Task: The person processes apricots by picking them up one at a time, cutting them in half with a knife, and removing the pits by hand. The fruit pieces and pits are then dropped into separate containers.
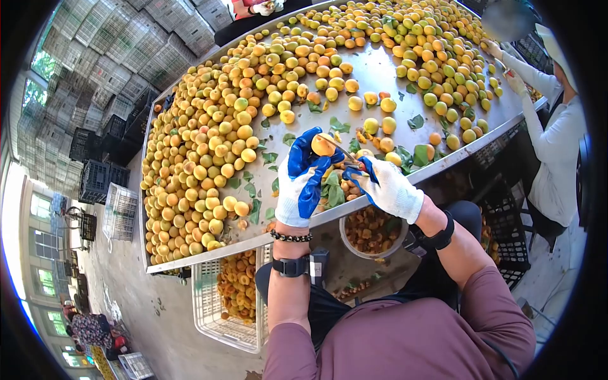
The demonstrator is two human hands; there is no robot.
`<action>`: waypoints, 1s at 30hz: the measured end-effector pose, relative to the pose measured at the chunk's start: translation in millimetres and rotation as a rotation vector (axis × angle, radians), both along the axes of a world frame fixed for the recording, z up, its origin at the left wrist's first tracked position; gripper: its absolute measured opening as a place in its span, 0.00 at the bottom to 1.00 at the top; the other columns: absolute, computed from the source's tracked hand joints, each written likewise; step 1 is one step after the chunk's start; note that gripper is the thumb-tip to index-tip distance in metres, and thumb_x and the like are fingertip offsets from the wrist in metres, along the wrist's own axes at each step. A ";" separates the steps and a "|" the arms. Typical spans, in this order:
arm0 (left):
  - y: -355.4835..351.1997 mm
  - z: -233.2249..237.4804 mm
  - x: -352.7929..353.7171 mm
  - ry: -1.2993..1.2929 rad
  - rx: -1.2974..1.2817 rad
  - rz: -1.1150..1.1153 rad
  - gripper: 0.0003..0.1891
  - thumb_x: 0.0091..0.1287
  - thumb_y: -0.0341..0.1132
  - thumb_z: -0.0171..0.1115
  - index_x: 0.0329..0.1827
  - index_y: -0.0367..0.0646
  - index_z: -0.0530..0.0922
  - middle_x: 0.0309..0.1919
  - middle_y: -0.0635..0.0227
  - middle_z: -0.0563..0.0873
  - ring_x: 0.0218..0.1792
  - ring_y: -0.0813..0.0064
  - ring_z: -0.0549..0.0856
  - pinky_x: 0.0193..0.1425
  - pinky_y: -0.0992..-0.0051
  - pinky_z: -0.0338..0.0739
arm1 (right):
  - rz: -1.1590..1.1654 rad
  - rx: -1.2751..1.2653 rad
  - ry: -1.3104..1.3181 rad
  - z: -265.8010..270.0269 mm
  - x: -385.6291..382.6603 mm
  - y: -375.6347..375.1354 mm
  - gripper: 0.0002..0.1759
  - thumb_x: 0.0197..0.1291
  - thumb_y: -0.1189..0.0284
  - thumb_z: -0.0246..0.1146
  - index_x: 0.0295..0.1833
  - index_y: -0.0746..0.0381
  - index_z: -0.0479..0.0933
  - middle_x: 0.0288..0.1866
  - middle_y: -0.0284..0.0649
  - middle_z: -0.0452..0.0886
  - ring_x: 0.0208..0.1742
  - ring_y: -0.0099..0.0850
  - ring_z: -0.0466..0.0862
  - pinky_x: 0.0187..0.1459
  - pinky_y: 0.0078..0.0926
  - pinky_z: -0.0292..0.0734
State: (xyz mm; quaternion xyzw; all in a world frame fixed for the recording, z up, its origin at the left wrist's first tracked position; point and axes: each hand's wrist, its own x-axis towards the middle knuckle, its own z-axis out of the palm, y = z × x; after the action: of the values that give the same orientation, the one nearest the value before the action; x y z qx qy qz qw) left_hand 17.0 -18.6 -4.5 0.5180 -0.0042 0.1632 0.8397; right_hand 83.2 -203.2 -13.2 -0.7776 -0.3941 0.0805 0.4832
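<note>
In a white and blue glove, my left hand (305, 174) is closed around a yellow-orange fruit (323, 144) above the front edge of the metal table (373, 66). My right hand (387, 183), gloved the same way, is closed on a small knife (342, 151), whose blade reaches the fruit. Beneath and between my hands lie green leaves (332, 190) and cut fruit pieces (350, 189). A large pile of whole fruit (209, 152) spreads over the left of the table, and more fruit (437, 57) lies at the back right.
Below the table edge are a white bucket (373, 233) of fruit pieces and a white crate (209, 304) with halved fruit. A co-worker (550, 126) is at the right; another person's gloved hands (265, 7) show at the top. Stacked crates (120, 44) stand behind.
</note>
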 end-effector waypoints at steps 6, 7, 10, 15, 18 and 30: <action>7.4 -2.3 -6.1 0.029 0.026 0.074 0.27 0.65 0.25 0.67 0.67 0.32 0.71 0.53 0.61 0.83 0.51 0.71 0.85 0.60 0.72 0.80 | 0.030 -0.080 0.025 0.1 -5.5 5.1 0.12 0.67 0.74 0.62 0.51 0.70 0.76 0.37 0.55 0.84 0.39 0.50 0.86 0.40 0.38 0.78; 9.1 -3.3 -6.6 0.023 0.033 0.081 0.27 0.65 0.25 0.67 0.67 0.32 0.71 0.53 0.62 0.83 0.51 0.71 0.85 0.60 0.72 0.81 | 0.022 -0.080 0.000 -2.0 -5.8 5.6 0.11 0.67 0.74 0.62 0.50 0.70 0.76 0.36 0.55 0.84 0.39 0.51 0.85 0.40 0.39 0.78; 9.6 -1.4 -9.2 0.027 0.091 0.096 0.27 0.65 0.24 0.67 0.67 0.32 0.72 0.54 0.62 0.83 0.51 0.73 0.85 0.60 0.73 0.80 | 0.036 -0.118 -0.013 -0.5 -7.4 8.4 0.11 0.67 0.73 0.61 0.49 0.70 0.76 0.37 0.55 0.84 0.40 0.53 0.85 0.40 0.42 0.78; -4.4 -9.4 -7.5 0.048 0.234 0.103 0.25 0.65 0.24 0.67 0.65 0.32 0.73 0.54 0.60 0.84 0.52 0.73 0.85 0.60 0.72 0.80 | -0.043 -0.184 -0.031 9.2 -10.2 12.2 0.11 0.67 0.71 0.61 0.46 0.70 0.75 0.34 0.57 0.83 0.39 0.54 0.84 0.39 0.45 0.78; -8.1 -11.6 -7.3 0.059 0.126 0.113 0.22 0.68 0.27 0.65 0.64 0.32 0.73 0.53 0.58 0.84 0.52 0.68 0.85 0.60 0.70 0.81 | -0.047 -0.177 -0.009 6.7 -11.2 15.5 0.14 0.67 0.67 0.62 0.44 0.69 0.73 0.33 0.57 0.83 0.38 0.54 0.85 0.38 0.46 0.78; -16.7 -27.3 -0.4 0.057 -0.135 0.046 0.18 0.78 0.45 0.52 0.56 0.38 0.74 0.46 0.58 0.85 0.47 0.66 0.87 0.49 0.72 0.81 | -0.091 -0.158 0.011 -14.2 -17.4 28.6 0.10 0.65 0.75 0.60 0.49 0.68 0.73 0.37 0.57 0.84 0.43 0.56 0.84 0.41 0.47 0.79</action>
State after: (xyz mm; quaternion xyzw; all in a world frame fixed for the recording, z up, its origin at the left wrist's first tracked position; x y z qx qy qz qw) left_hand 16.6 -35.3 -31.8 0.4646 0.0424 0.1676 0.8685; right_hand 65.9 -174.6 -27.5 -0.8301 -0.3480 0.0934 0.4256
